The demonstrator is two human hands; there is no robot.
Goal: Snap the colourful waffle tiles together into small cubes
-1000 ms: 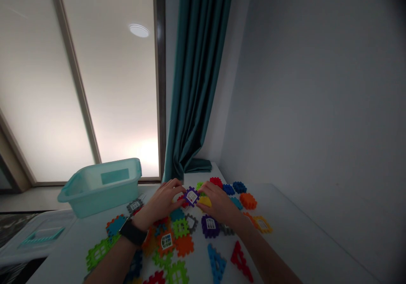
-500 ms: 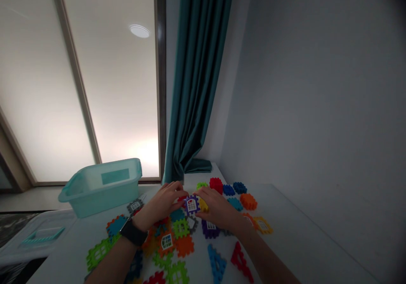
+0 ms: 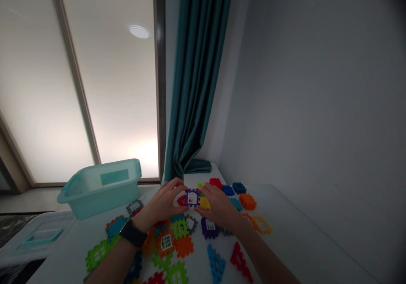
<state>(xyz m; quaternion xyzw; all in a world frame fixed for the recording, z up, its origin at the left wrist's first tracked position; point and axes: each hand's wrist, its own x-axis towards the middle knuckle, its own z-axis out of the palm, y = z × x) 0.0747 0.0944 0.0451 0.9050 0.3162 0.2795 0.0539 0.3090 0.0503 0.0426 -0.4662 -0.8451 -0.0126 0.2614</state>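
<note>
Over white table, forearms angled inward; left hand, right hand opposed; fingers of both pinching purple tile.

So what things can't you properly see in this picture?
All in the head view:
Purple window tile, held between the left hand and right hand: its little marks are too small to make out.
Lime-green piece: mostly hidden behind the right hand.
Dark-blue toothed piece: partly covered by the left forearm.
Red toothed piece at the bottom: cut off by the picture's edge.
</note>
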